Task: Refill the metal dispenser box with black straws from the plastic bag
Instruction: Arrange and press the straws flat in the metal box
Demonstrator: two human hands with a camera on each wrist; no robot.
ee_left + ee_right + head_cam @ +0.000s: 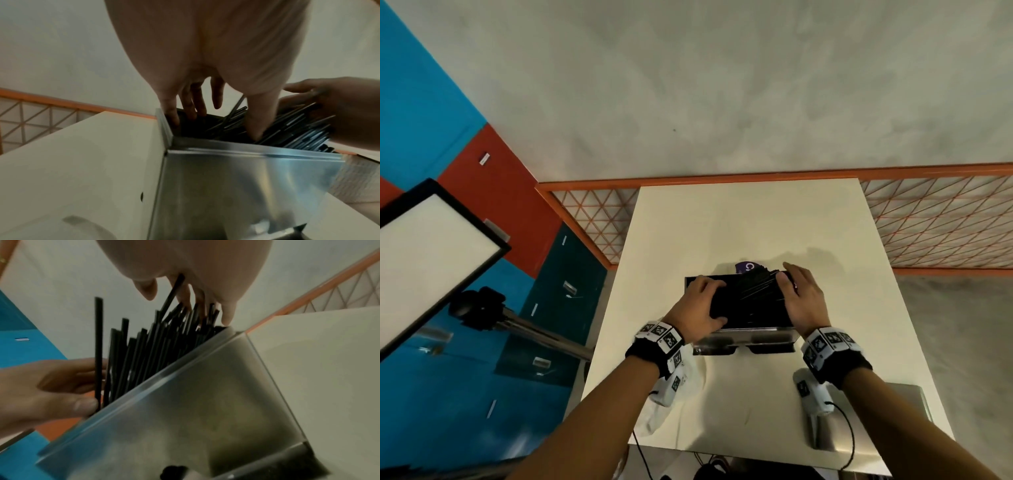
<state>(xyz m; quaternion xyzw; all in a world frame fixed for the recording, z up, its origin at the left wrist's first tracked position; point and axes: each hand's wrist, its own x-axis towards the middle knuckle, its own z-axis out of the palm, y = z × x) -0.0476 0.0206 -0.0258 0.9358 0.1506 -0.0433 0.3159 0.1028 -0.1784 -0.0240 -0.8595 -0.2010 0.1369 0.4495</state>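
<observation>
The metal dispenser box [746, 341] stands open-topped in the middle of the white table [756, 219]. A heap of black straws [753, 296] fills it, many lying aslant and poking over the rim [144, 353]. My left hand [705, 303] reaches into the box's left end with straight fingers [193, 112] on the straws, thumb at the front wall. My right hand [799, 296] covers the right end, its fingers [227, 316] pressing against the straw tips. A purple-labelled pack [747, 266] shows just behind the box. Neither hand grips a straw.
A crumpled white bag or cloth [667, 407] lies under my left forearm. A flat metal piece [897, 418] rests at the table's near right corner. A light panel [431, 260] on a tripod stands left; an orange mesh fence [945, 222] runs behind.
</observation>
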